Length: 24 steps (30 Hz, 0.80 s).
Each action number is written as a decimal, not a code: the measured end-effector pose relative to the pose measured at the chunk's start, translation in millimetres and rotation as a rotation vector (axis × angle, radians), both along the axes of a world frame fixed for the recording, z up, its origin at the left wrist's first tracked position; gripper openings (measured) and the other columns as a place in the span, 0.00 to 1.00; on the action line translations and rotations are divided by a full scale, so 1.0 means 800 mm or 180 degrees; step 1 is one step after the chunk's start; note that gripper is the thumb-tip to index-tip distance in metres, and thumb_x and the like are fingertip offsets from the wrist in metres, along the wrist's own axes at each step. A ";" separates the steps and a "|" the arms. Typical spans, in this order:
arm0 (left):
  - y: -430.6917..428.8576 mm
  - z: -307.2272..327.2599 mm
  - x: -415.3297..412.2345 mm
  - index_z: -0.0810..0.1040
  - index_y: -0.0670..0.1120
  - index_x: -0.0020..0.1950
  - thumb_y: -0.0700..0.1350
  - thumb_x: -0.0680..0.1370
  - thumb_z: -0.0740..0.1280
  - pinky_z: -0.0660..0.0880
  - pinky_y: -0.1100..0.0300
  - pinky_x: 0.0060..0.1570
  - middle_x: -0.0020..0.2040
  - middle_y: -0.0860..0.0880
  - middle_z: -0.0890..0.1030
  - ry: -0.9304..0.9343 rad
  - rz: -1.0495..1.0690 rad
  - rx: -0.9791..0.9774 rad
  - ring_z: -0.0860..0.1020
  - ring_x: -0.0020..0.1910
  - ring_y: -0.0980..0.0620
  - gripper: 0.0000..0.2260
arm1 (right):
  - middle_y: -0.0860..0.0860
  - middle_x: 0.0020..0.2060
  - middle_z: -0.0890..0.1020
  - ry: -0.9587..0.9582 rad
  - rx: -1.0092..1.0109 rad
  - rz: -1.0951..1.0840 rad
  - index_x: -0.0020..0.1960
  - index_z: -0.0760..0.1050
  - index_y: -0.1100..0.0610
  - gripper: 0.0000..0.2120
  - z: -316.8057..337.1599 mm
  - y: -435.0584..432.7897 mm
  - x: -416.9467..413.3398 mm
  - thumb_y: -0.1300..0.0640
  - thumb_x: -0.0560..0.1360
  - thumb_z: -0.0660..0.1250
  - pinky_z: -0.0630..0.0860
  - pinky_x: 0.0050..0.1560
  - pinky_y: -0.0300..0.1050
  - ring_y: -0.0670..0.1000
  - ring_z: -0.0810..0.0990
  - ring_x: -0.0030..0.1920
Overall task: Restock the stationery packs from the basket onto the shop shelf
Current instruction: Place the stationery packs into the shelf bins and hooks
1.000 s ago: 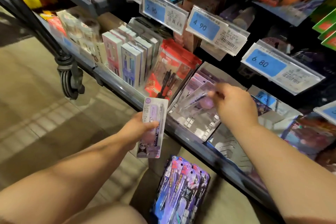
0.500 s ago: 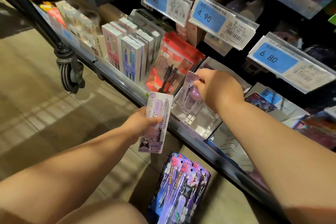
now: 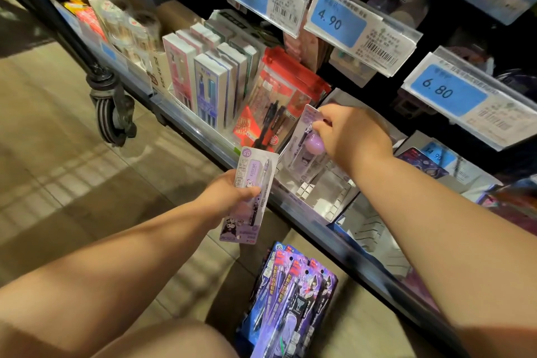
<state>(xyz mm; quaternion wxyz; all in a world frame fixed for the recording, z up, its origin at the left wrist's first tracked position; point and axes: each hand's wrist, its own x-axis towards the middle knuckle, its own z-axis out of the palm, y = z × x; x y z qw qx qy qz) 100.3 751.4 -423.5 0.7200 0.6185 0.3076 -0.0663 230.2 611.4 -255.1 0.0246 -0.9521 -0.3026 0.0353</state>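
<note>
The clear tray (image 3: 319,195) at the front edge of the shelf (image 3: 191,128) is open from above, its left side taken by the right hand (image 3: 351,134) and its purple pack (image 3: 299,142), with red packs (image 3: 279,96) leaning just beside that side and price tags (image 3: 360,26) overhanging the shelf's back.

lilac pen pack (image 3: 250,197): held upright | purple-ball pack (image 3: 305,144): tilted in shelf tray (image 3: 321,193) | blue packs (image 3: 293,293): below
</note>
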 end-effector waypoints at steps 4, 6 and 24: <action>-0.001 0.000 0.002 0.77 0.52 0.53 0.41 0.75 0.72 0.77 0.54 0.47 0.50 0.49 0.84 -0.0036 0.0024 -0.0006 0.82 0.48 0.49 0.10 | 0.55 0.42 0.78 0.0189 0.0021 0.0145 0.48 0.74 0.56 0.08 -0.011 -0.004 -0.004 0.53 0.80 0.60 0.72 0.44 0.46 0.59 0.77 0.46; -0.001 0.000 0.003 0.77 0.52 0.51 0.40 0.75 0.72 0.77 0.53 0.49 0.49 0.49 0.84 -0.0061 0.0034 0.0016 0.82 0.48 0.49 0.09 | 0.53 0.36 0.74 0.0369 0.0031 0.0091 0.40 0.68 0.55 0.10 -0.025 -0.009 -0.006 0.54 0.80 0.60 0.69 0.37 0.45 0.58 0.75 0.42; -0.019 0.024 0.010 0.79 0.44 0.50 0.33 0.75 0.69 0.78 0.58 0.37 0.43 0.46 0.83 -0.0539 -0.0619 -0.0513 0.80 0.40 0.50 0.08 | 0.50 0.55 0.76 0.0011 0.0752 0.0227 0.62 0.74 0.48 0.15 -0.030 -0.033 -0.037 0.46 0.77 0.63 0.76 0.49 0.47 0.55 0.79 0.47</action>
